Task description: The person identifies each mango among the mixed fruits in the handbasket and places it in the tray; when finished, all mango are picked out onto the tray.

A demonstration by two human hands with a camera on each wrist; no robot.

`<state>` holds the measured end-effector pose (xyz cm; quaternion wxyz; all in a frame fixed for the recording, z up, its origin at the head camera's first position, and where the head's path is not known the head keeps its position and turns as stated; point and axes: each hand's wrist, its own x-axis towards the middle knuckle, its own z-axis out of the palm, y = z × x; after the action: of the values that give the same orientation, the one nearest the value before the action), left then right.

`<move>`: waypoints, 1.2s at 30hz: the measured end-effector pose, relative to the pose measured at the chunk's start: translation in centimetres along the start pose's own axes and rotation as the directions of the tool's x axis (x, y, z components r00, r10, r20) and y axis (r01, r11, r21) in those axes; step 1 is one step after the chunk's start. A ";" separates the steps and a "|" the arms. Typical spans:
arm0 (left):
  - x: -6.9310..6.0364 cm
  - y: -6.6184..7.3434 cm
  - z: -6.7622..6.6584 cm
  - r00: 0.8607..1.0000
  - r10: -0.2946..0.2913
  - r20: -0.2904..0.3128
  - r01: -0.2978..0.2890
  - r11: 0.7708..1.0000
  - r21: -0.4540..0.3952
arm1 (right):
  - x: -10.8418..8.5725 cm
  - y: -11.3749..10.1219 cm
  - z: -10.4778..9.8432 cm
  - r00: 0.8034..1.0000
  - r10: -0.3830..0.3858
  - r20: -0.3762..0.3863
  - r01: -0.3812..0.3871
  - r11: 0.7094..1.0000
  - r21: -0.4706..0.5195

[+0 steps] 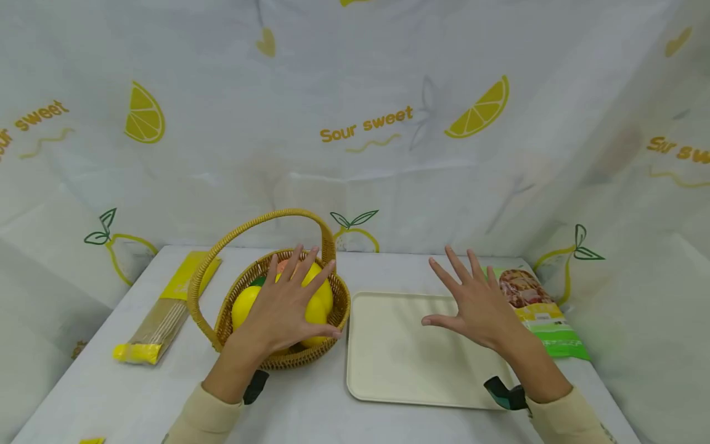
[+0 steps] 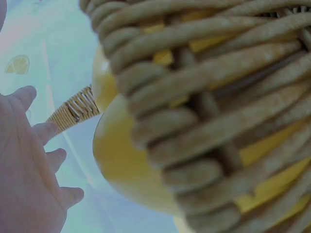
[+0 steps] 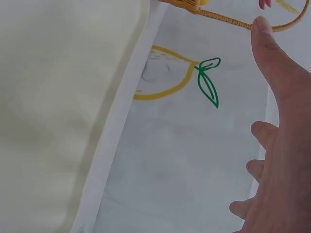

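My left hand (image 1: 280, 311) is spread with straight fingers above a wicker basket (image 1: 342, 302) and holds nothing. Inside the basket are several yellow fruits (image 1: 244, 303), with bits of green and pinkish-orange showing; my hand hides part of them. In the left wrist view the basket's woven side (image 2: 204, 97) fills the right, close to the camera, with a yellow fruit (image 2: 126, 155) beside my fingers. My right hand (image 1: 479, 308), also spread and holding nothing, hovers over the right part of a cream rectangular tray (image 1: 394, 351). Its thumb (image 3: 272, 53) extends in the right wrist view.
On the left lies a yellow-ended pack of dry noodles (image 1: 166, 311). A green food packet (image 1: 546, 314) with a pictured dish lies right of the tray. The basket's tall arched handle (image 1: 266, 217) rises above its rim. A lemon-print curtain (image 1: 355, 179) hangs behind the white table (image 1: 316, 407).
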<state>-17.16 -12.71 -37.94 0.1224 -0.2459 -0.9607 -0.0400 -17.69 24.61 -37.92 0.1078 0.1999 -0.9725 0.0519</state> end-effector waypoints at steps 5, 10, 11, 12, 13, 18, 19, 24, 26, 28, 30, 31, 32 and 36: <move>-0.3 0.1 -0.4 1.000 -0.009 -0.018 0.009 1.000 0.010 | 0.3 -0.2 -0.2 1.000 -0.014 0.000 0.014 1.000 0.006; -1.0 0.1 -1.1 0.999 -0.017 -0.048 0.017 1.000 -0.001 | 1.1 -0.8 -0.5 0.999 -0.046 -0.019 0.045 0.999 -0.011; -1.1 0.2 -1.2 0.998 -0.016 -0.057 0.016 1.000 -0.001 | 1.2 -1.0 -0.6 0.998 -0.056 -0.028 0.056 0.998 -0.007; -1.3 0.2 -1.4 0.998 -0.013 -0.067 0.013 1.000 0.004 | 1.4 -1.2 -0.7 0.997 -0.067 -0.036 0.067 0.998 0.003; -1.5 0.2 -1.5 0.997 -0.011 -0.076 0.012 1.000 0.004 | 1.6 -1.5 -0.8 0.996 -0.077 -0.042 0.078 0.997 0.014; -2.5 0.1 -2.2 0.993 -0.001 -0.119 0.003 1.000 0.012 | 2.5 -3.0 -1.4 0.992 -0.124 -0.036 0.126 0.988 0.085; -2.7 0.1 -2.4 0.992 -0.002 -0.127 0.004 1.000 0.014 | 2.8 -3.4 -1.5 0.991 -0.131 -0.029 0.134 0.986 0.101; -3.6 -0.1 -3.3 0.985 -0.004 -0.171 0.006 1.000 0.012 | 3.9 -5.4 -1.8 0.981 -0.193 -0.017 0.193 0.967 0.168; -4.0 -0.1 -3.7 0.981 0.003 -0.195 -0.004 1.000 -0.005 | 4.3 -6.3 -1.8 0.974 -0.227 -0.018 0.227 0.960 0.166; -4.4 0.0 -4.3 0.976 0.009 -0.219 -0.012 1.000 -0.014 | 4.6 -7.1 -1.6 0.965 -0.260 -0.020 0.260 0.951 0.166; -5.0 0.2 -4.9 0.969 0.017 -0.245 -0.021 1.000 -0.013 | 5.0 -7.9 -1.4 0.956 -0.294 -0.020 0.293 0.941 0.171; -5.3 0.2 -5.3 0.966 0.020 -0.256 -0.024 1.000 -0.012 | 5.2 -8.4 -1.2 0.952 -0.306 -0.017 0.304 0.936 0.175; -5.6 0.3 -5.7 0.961 0.024 -0.274 -0.028 1.000 -0.009 | 5.3 -8.8 -1.0 0.948 -0.319 -0.015 0.316 0.931 0.181; -6.6 0.5 -7.1 0.930 0.057 -0.362 -0.059 0.998 0.006 | 6.0 -10.3 -0.4 0.937 -0.349 0.002 0.340 0.915 0.219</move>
<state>-9.73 -16.28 -32.72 0.2977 -0.2629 -0.9140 -0.0831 -18.84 12.98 -35.53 0.0729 0.3797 -0.9126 0.1326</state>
